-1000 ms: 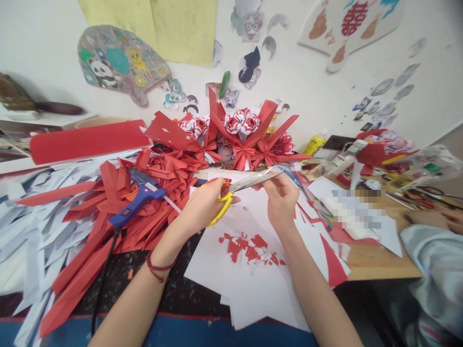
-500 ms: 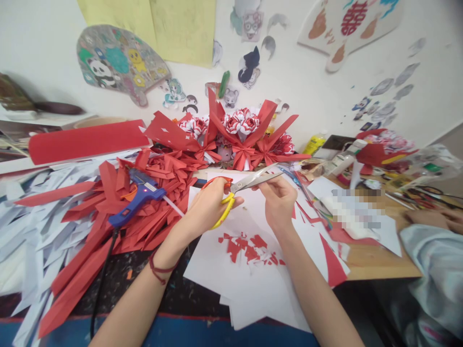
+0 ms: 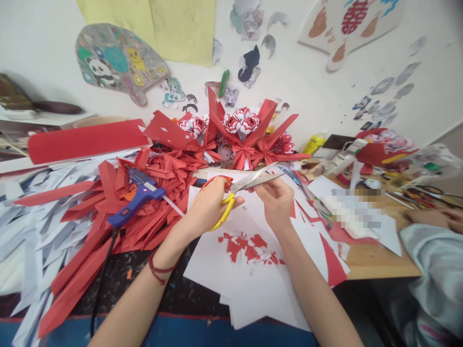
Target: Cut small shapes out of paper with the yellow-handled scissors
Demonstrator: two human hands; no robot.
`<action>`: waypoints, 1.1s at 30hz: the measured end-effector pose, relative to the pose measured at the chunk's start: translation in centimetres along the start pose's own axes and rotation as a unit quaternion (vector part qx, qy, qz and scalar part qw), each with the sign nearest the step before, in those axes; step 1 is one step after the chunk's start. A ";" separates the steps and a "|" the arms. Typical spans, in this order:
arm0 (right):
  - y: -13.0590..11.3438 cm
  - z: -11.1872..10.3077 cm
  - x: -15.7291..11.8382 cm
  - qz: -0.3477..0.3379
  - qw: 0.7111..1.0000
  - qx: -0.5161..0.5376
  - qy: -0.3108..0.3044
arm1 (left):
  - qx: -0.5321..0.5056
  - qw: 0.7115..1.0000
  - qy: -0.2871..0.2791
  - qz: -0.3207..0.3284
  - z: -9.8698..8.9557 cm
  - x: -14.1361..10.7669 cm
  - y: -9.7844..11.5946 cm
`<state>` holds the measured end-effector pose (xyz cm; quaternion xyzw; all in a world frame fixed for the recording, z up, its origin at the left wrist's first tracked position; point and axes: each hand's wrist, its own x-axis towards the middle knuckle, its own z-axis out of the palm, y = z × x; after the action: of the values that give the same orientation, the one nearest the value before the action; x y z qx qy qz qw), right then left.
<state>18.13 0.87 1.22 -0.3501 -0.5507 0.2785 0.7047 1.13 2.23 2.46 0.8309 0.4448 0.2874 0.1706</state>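
My left hand [image 3: 209,205] is closed around the yellow and orange handles of a pair of scissors [image 3: 240,185]. The blades point right and stand slightly apart. At their far end my right hand [image 3: 277,202] has its fingers pinched together close under the blades; whatever sits between the fingertips is too small or hidden to name. Below both hands, small red and white paper scraps [image 3: 246,248] lie in a loose pile on stacked white paper sheets [image 3: 213,262].
A blue glue gun [image 3: 141,195] rests on folded red paper strips [image 3: 170,168], left of my hands. White strips [image 3: 32,226] spread farther left. Red-wrapped paper bouquets [image 3: 242,130] stand against the wall. Another person's sleeve [image 3: 434,255] is at the right edge.
My right hand has shifted very slightly left and the view has moved a touch. The scissors keep nearly the same opening and place.
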 end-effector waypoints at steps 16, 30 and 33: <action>-0.8 0.1 -0.1 -0.010 0.999 -0.045 -0.014 | -0.013 1.000 -0.006 -0.003 -0.2 -0.1 0.1; -0.7 -0.2 -0.1 -0.006 0.999 -0.047 0.000 | 0.000 1.000 -0.002 0.017 0.0 0.0 -0.4; -0.7 -0.3 0.0 -0.005 0.999 -0.049 -0.004 | -0.013 1.000 -0.019 0.010 -0.2 0.0 -0.3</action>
<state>18.44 0.39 1.70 -0.3800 -0.5686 0.2489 0.6858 0.82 2.35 2.44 0.8385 0.4294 0.2788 0.1866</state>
